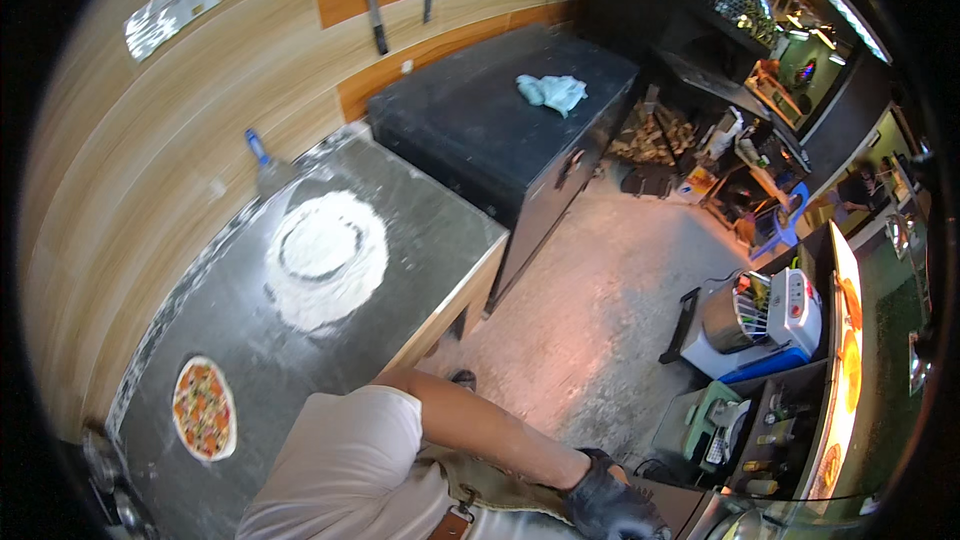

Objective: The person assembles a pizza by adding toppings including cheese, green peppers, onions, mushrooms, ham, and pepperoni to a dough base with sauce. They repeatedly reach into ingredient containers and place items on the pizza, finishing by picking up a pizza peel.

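My left arm, in a white sleeve, reaches across in front of my apron toward the lower right. My left hand, in a black glove, is at the bottom edge beside a brown counter edge. Its fingers are too dark and hidden to make out, as is anything in them. My right hand is out of view. Behind my left shoulder, a topped, unbaked-looking pizza lies on the dark stone worktop. Farther along it, white flour is spread in a round patch. A blue-handled scraper rests by the wall.
Beyond the worktop stands a black cabinet with a light-blue cloth on it. A pizza peel hangs on the wood-panelled wall. Across the floor are a mixer with a steel bowl, stacked firewood and a blue chair.
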